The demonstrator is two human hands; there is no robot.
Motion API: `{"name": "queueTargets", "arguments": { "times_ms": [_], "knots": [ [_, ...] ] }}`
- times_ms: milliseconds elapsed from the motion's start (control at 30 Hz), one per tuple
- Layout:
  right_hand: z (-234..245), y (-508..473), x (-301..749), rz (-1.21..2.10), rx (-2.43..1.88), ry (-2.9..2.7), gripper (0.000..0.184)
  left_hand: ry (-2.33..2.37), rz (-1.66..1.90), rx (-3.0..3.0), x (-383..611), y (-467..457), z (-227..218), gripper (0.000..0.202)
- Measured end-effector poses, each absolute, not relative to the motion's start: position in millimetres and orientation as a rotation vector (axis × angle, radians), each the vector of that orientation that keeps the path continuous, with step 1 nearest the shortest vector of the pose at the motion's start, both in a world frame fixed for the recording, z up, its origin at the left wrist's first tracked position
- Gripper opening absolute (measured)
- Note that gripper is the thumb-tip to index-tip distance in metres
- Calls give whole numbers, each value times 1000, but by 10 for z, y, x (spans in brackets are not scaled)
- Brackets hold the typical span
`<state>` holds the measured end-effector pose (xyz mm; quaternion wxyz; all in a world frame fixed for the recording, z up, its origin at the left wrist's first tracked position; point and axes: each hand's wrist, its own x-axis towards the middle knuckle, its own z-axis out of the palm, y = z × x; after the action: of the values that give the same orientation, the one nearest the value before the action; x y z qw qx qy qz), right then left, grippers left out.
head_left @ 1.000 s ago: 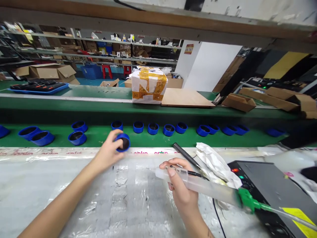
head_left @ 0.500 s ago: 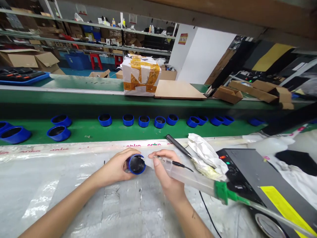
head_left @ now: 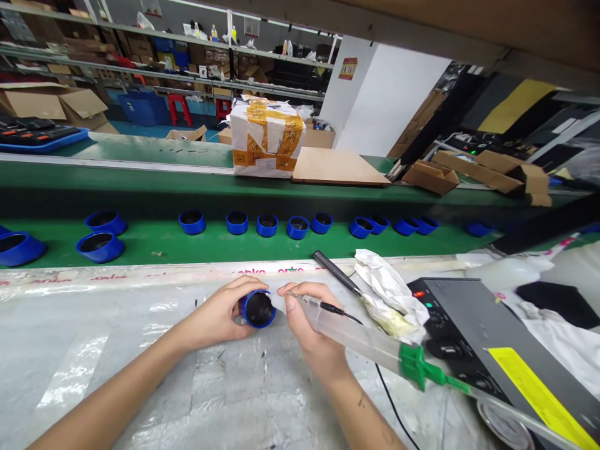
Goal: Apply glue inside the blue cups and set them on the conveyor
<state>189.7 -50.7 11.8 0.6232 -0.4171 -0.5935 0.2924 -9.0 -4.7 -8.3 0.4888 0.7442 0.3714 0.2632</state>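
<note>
My left hand [head_left: 216, 314] is wrapped round a small blue ring-shaped part with a dark inside [head_left: 257, 309], held over the plastic-covered bench with its opening turned toward me. My right hand [head_left: 309, 325] grips a clear syringe-like dispenser [head_left: 360, 337] with a green fitting [head_left: 419, 370] at its rear end. The dispenser's tip sits right beside the blue part's rim. A thin black wire runs off the dispenser near my fingers.
A row of several more blue parts [head_left: 267, 225] stands on the green conveyor belt [head_left: 187, 244] beyond the bench. A dark controller box [head_left: 492, 337] with a red light sits at right, crumpled white paper [head_left: 387, 290] and a black pen-like tool [head_left: 335, 272] beside it. A taped parcel [head_left: 266, 136] rests on the far belt.
My left hand carried the blue part from the conveyor edge back to the bench. My right hand brought the dispenser tip up to it. In the last half second little has moved.
</note>
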Motion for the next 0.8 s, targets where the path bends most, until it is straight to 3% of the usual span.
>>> {"name": "queueTargets", "arguments": {
  "times_ms": [800],
  "knots": [
    [242,-563,1968,564,-1043,-1488,9,890,629,1818,-106,-53,-67,56]
  ]
}}
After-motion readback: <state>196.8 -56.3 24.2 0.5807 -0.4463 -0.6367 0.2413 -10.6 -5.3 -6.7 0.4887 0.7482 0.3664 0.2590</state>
